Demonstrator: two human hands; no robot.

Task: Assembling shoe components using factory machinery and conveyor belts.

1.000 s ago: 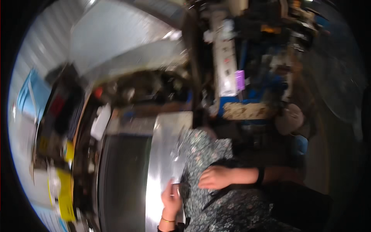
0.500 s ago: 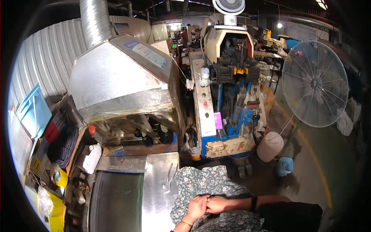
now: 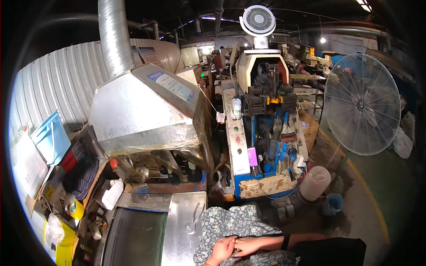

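Observation:
My left hand (image 3: 222, 249) and my right hand (image 3: 246, 245) rest together on a dark floral cloth (image 3: 228, 219) over my lap. The fingers of both are curled in and meet, left against right. No object shows in either one. A dark band (image 3: 285, 242) circles my right wrist. Left of the cloth lies a bare metal plate (image 3: 179, 235) with a small pale metal tool (image 3: 192, 219) on it. Beside the plate runs a dark conveyor belt (image 3: 137, 239) that leads under a metal hood (image 3: 142, 113).
At the left, a cluttered shelf holds a yellow tape roll (image 3: 76, 209) and a white jug (image 3: 109, 194). Ahead stands a blue-framed machine (image 3: 266, 133) topped by a white fan (image 3: 258, 22). To the right are a large round fan (image 3: 361, 104), a pale drum (image 3: 316, 182) and a blue bucket (image 3: 333, 204).
The whole scene sits lower in the picture, as my view has tilted up a little. My hands stay together on the floral cloth.

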